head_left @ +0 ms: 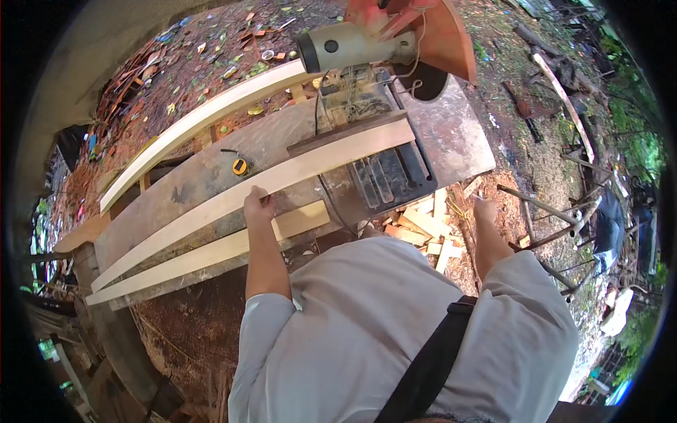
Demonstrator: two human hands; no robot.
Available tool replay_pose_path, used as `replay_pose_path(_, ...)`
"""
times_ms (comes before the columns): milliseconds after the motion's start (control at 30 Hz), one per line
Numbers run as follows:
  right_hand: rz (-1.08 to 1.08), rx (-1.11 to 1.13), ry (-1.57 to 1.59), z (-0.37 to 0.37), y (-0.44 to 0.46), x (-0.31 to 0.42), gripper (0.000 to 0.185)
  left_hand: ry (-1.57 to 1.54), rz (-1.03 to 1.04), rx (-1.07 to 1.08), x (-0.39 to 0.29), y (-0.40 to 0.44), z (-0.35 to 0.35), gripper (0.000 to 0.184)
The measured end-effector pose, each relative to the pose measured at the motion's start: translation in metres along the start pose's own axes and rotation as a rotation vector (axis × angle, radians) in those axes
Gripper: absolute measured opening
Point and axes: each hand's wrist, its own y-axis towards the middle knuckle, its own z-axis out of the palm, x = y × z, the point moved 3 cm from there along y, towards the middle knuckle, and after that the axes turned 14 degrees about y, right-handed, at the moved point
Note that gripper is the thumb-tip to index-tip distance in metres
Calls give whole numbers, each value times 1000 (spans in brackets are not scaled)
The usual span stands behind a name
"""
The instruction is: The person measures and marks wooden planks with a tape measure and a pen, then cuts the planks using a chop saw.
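A long pale wooden plank [296, 166] lies across the workbench, its right end on the dark base [396, 180] of a chop saw and against a brown wooden fence [345, 134]. My left hand [261, 202] is closed at the plank's near edge, fingers curled against it. Above the base stands the saw's grey motor [356, 48] with its orange-red guard [451, 39]. My right hand [485, 210] is off the bench to the right, near a heap of wood offcuts [427, 225]; its fingers are too small to make out.
A yellow tape measure [240, 166] sits on the bench [190, 187] behind the plank. Another long board [176, 269] and a short block [301, 220] lie along the near side. Beyond is a pale beam [204, 116]. Metal pipes [557, 225] stick out at right.
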Motion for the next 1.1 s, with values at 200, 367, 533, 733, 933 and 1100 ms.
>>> replay_pose_path(200, -187, 307, 816, 2, -38, 39, 41, -137, -15, 153, 18, -45, -38, 17)
replay_pose_path(367, 55, 741, 1020, 17, -127, 120, 59, -4, -91, 182, 40, -114, -79, 25)
replay_pose_path(533, -104, 444, 790, 41, -143, 84, 40, -1, -283, 141, 31, -150, -119, 37)
replay_pose_path(733, -49, 355, 965, 31, -142, 38, 28, -388, 215, -158, -67, -29, -342, 38)
replay_pose_path(933, -362, -111, 422, -38, -103, -12, 37, -487, 191, -364, -187, -42, -443, 48)
replay_pose_path(1100, -265, -175, 680, -110, -183, -1, 47, -389, 140, -398, -205, -13, -490, 56)
